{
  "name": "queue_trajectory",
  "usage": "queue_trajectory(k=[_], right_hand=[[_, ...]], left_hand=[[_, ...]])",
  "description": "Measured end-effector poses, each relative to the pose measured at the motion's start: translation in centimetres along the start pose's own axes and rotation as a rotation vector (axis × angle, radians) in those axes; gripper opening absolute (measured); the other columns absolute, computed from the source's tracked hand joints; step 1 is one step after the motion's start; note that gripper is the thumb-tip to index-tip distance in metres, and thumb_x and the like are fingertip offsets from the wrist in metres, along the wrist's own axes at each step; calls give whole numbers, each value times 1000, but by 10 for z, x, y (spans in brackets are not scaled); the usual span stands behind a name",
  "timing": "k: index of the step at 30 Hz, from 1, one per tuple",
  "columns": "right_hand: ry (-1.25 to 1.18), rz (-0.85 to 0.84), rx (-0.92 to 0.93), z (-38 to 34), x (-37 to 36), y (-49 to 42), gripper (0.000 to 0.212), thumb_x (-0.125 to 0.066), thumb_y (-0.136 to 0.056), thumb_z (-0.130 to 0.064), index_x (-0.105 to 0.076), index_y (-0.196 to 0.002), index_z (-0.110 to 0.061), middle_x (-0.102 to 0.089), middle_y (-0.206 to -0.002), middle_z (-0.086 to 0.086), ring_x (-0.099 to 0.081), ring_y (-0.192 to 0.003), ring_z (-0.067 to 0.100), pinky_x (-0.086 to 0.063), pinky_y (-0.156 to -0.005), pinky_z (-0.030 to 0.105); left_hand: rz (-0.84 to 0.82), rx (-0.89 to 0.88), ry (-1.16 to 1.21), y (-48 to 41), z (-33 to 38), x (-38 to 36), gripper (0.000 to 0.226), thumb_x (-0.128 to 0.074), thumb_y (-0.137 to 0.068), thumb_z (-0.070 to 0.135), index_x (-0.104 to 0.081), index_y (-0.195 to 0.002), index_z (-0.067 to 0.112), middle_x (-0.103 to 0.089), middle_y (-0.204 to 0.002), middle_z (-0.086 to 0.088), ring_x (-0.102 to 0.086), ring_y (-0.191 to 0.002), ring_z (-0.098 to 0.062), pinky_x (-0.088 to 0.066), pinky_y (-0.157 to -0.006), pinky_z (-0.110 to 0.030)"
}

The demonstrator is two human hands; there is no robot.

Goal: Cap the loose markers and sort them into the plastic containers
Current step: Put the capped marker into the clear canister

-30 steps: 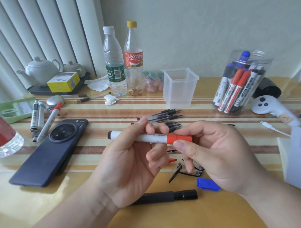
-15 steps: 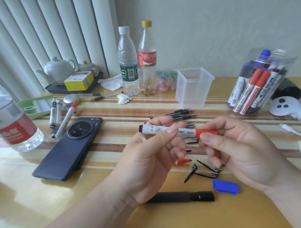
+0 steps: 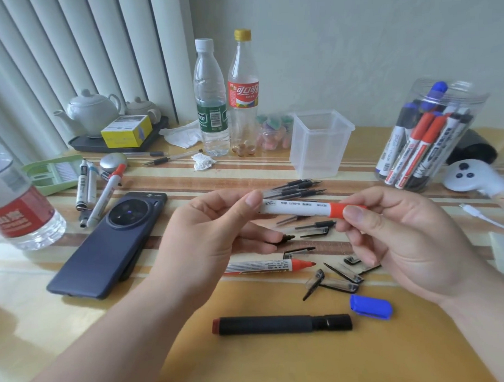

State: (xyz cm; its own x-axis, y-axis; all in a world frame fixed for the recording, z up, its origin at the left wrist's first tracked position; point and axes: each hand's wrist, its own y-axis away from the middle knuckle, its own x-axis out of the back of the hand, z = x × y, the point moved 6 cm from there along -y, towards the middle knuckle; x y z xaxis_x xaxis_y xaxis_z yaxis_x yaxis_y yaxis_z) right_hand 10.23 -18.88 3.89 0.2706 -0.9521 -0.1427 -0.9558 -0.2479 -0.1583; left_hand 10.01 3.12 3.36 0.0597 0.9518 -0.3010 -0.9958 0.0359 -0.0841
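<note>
Where the tabletop (image 3: 280,367) lies nearest, a black marker (image 3: 281,324) rests flat, with a blue cap (image 3: 370,306) just beside its right end. Behind them lies a red marker (image 3: 265,267), tip bare, near several clear caps (image 3: 334,283). Above these, 2 hands hold 1 white marker (image 3: 300,209) roughly level. The left hand (image 3: 215,243) has its grip pinched on the barrel's left end. The right hand (image 3: 404,237) has its grip pinched on the red cap (image 3: 341,210) at the other end. Beyond lie loose black pens (image 3: 299,187), then a square tub (image 3: 315,154). Right of it stands a round jar (image 3: 467,97) with markers upright inside.
</note>
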Motion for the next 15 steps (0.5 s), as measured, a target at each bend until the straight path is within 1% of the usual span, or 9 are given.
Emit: queue_trajectory(k=[3, 6, 9, 11, 13, 15], right_hand=[[28, -21, 16, -1, 0, 0, 41, -91, -63, -36, -76, -93, -11, -69, -79, 18, -56, -57, 21, -48, -49, 24], [25, -22, 20, 0, 1, 1, 41, -91, -63, -33, -76, -93, -10, -70, -78, 17, -58, -58, 20, -50, -51, 25], [44, -20, 28, -2, 2, 1, 32, -87, -67, -31, -77, -91, -11, -69, -75, 16, -57, -57, 20, -49, -49, 25], [60, -5, 21, -3, 2, 2, 23, -81, -70, -27, -77, -87, -12, -68, -72, 16, -54, -52, 20, -46, -45, 25], [65, 16, 6, -5, 2, 2, 16, -76, -70, -23, -77, -81, -11, -65, -68, 16, -51, -49, 20, -43, -42, 25], [89, 7, 13, -8, -1, 3, 13, -75, -72, -22, -76, -79, -11, -65, -67, 16, -51, -49, 21, -43, -40, 26]], left_hand=[[15, 7, -22, -1, 2, 3, 27, -72, -75, 31, -67, -80, 5, -71, -74, -26, -71, -57, -35, -58, -51, -33], [3, 1, -29, -1, 3, 3, 26, -71, -76, 28, -65, -80, 3, -69, -70, -27, -69, -53, -33, -57, -50, -32], [-53, -10, -57, 0, 4, 2, 23, -75, -71, 23, -70, -81, 3, -70, -74, -28, -70, -57, -34, -59, -54, -34], [-92, -31, -75, 1, 6, 3, 16, -75, -69, 18, -74, -80, 6, -71, -77, -28, -72, -62, -36, -61, -58, -37], [-120, -37, -67, 2, 8, 3, 13, -76, -68, 17, -76, -79, 9, -72, -77, -28, -73, -64, -37, -61, -60, -38], [-148, -62, -150, 2, 8, 3, 12, -76, -72, 17, -74, -79, 7, -73, -75, -24, -73, -64, -34, -61, -62, -36]])
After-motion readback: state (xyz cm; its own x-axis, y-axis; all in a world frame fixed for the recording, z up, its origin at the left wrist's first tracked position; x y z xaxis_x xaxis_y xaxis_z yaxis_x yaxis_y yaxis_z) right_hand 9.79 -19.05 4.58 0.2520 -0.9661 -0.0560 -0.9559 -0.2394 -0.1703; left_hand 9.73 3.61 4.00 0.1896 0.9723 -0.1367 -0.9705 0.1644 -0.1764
